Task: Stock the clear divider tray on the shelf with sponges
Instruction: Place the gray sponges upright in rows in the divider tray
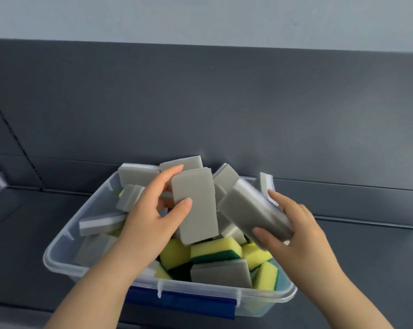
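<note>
Left hand (151, 212) poised over clear plastic bin (58, 245), thumb and fingers pinching upright grey foam sponge (196, 210). Right hand (298, 231) clasping tilted grey sponge (250, 210), just right. Yellow-green sponges (215, 249) heaped below.

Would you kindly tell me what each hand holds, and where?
Left hand grips the upright grey sponge by its left edge; right hand grips the tilted grey sponge around its lower end.
</note>
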A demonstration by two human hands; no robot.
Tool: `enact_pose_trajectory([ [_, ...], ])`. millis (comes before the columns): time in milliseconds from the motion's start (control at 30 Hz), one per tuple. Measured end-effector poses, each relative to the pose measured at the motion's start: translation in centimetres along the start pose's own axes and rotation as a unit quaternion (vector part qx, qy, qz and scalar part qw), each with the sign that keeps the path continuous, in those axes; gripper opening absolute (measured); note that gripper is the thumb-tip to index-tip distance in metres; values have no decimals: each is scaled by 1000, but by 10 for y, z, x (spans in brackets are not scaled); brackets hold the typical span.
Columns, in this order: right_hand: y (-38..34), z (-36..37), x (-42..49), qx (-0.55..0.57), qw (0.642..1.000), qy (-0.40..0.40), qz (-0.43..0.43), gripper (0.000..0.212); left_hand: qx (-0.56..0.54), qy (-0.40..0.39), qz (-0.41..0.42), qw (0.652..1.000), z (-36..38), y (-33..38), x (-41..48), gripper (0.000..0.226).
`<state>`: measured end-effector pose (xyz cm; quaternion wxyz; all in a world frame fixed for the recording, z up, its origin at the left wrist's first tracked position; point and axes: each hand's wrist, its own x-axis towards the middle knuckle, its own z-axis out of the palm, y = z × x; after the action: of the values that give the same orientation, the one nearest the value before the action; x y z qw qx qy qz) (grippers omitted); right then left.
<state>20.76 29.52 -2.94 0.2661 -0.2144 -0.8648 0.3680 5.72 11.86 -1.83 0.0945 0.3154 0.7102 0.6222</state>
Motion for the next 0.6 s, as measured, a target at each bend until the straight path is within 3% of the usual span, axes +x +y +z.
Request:
enact_pose_trajectory([
  [167, 4, 9, -1, 5, 1000, -1, -21, 45, 29, 20, -15, 999, 1, -2, -4, 27],
  [333, 11, 10, -2, 45, 999, 1, -12, 52, 102, 60, -26, 993, 1, -2, -11, 25],
  [467, 11, 10, -1, 96, 995, 37, 15, 56, 143, 75, -9, 987, -6, -5, -15, 33],
  [600, 0, 14, -1, 113, 992, 60, 2, 48, 225, 44, 37, 973, -18, 2, -24, 50],
])
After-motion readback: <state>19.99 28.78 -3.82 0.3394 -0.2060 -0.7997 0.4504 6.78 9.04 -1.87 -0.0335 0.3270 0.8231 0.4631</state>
